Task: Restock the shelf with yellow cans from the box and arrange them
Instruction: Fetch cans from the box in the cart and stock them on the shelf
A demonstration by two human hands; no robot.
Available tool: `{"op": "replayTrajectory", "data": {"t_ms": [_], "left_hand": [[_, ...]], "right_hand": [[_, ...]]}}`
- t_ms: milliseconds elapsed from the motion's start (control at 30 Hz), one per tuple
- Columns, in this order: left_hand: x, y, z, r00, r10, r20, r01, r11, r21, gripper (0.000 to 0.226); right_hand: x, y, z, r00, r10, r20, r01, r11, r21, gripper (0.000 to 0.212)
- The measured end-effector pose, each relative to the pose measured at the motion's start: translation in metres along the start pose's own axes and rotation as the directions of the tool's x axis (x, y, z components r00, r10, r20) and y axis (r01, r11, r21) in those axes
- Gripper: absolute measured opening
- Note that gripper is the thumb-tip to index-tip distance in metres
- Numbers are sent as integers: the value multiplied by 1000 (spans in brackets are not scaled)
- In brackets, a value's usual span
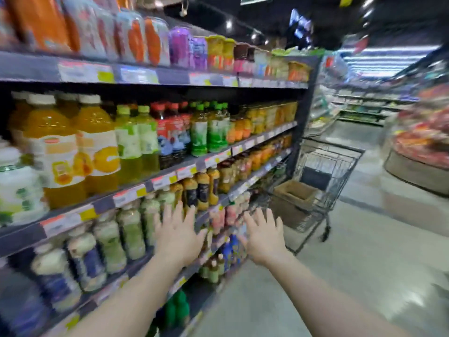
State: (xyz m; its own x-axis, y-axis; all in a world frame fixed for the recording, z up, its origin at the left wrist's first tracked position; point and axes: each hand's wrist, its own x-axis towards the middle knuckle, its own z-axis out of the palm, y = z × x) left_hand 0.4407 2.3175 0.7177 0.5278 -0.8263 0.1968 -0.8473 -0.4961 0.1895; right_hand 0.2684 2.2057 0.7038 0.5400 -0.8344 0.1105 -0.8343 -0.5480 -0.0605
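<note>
Supermarket aisle: left hand [178, 235] and right hand [263, 235] spread empty; cardboard box [295, 194] in cart [325, 171] at mid-right, restocking unstarted.

Glossy floor [364, 276], wire-metal cart [325, 171], matt cardboard box [295, 193], plastic bottles [131, 142].

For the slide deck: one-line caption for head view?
Both empty hands, left and right, reach toward cardboard box in shopping cart.

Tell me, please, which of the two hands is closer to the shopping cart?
The right hand; it is on the aisle side toward the cart, while the left hand is by the shelf bottles.
</note>
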Motion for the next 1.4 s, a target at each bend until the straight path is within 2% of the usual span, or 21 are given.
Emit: {"op": "replayTrajectory", "data": {"t_ms": [133,300,533,667,800,1033,1267,1400], "left_hand": [[71,104,57,991,131,18,-132,991,31,69],[180,199,118,971,226,74,-228,973,22,71],[326,343,166,944,311,115,-307,950,-52,74],[388,428,205,940,331,88,-326,943,-62,73],[443,505,253,956,282,85,-275,958,-81,71],[533,590,316,995,54,83,-48,996,-71,75],[606,599,376,980,-194,45,196,979,-59,74],[646,604,415,967,-252,40,254,963,-86,75]], "right_hand": [[52,95,17,985,174,13,-174,985,8,69],[141,201,23,950,311,9,-311,950,12,68],[257,344,20,907,421,-17,-420,907,44,65],[311,430,30,899,437,-1,-437,899,34,66],[380,523,45,926,377,8,-377,925,46,65],[516,654,63,978,172,114,-174,985,0,65],[649,689,112,985,-90,145,93,996,-15,64],[716,697,149,963,-188,192,184,982,40,65]]}}
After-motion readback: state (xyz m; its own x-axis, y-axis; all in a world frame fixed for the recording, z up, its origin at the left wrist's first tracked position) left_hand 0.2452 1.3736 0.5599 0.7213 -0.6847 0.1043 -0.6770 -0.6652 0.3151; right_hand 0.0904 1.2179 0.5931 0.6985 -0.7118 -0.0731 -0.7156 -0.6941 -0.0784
